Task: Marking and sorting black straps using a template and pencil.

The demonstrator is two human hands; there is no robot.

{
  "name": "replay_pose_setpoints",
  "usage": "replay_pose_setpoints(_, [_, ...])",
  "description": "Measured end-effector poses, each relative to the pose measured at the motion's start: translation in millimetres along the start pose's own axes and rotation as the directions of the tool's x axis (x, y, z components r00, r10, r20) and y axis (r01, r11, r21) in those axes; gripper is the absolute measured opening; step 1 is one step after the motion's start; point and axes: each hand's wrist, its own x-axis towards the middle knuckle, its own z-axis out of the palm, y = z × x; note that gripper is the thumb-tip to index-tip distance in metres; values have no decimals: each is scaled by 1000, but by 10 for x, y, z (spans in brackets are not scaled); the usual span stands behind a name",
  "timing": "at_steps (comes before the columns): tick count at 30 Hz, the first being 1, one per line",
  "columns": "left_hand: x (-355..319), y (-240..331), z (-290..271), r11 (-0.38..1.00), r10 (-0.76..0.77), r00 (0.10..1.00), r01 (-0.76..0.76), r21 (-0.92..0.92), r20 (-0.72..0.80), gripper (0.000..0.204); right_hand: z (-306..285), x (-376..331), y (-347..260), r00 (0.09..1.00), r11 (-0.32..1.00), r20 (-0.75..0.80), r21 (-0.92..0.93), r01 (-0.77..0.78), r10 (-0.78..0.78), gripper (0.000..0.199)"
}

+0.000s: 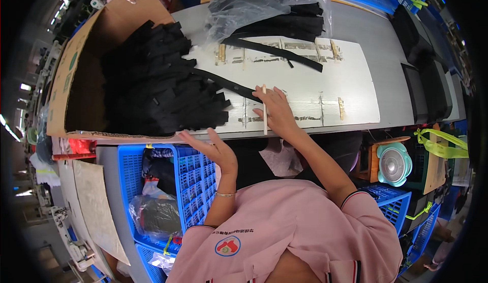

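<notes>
Nearest the camera is the pink shirt (259,217) of the worker, below both hands. The right hand (277,111) has a narrow grip, its thumb and fingers about a pale stick (265,118) that stands across the white board (351,87). Just left of that grip, a black strip (226,84) slants down from the pile of strips (162,80) to the fingertips; whether they press on it, I cannot tell. The left hand (219,153) holds nothing that shows: its fingers are spread wide, below and left of the right hand's grip, near the front edge of the cardboard box (76,74). Beyond the grip, a second strip (284,54) lies slantwise, near the plastic bag (269,1).

To work well here, I would bring the left fingers onto the near strip and draw it flat and straight on the board. The stick is best kept steady, with a light pinch, and the strip's end clear of the pile so that neighbours do not drag along.
</notes>
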Motion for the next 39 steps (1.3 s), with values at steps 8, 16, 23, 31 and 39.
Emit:
replay_pose_setpoints(8, [-364,151,75,936,349,859,-335,-103,375,44,60,276,111,987,979,-100,-172,107,-125,28])
replay_pose_setpoints(16, [-14,8,286,821,547,684,-550,-150,483,34,-524,-112,283,994,979,-112,-202,-26,3,26])
replay_pose_setpoints(23, [234,124,600,912,407,662,-329,-245,629,40,-784,-350,455,958,979,-216,-43,-201,187,31])
replay_pose_setpoints(31, [717,-242,536,925,97,768,165,-341,633,50,-929,-372,495,954,960,-116,82,-268,276,31])
replay_pose_setpoints(39, [925,-387,462,960,199,809,-48,-277,552,47,-1358,-536,630,934,928,-16,117,-354,358,26])
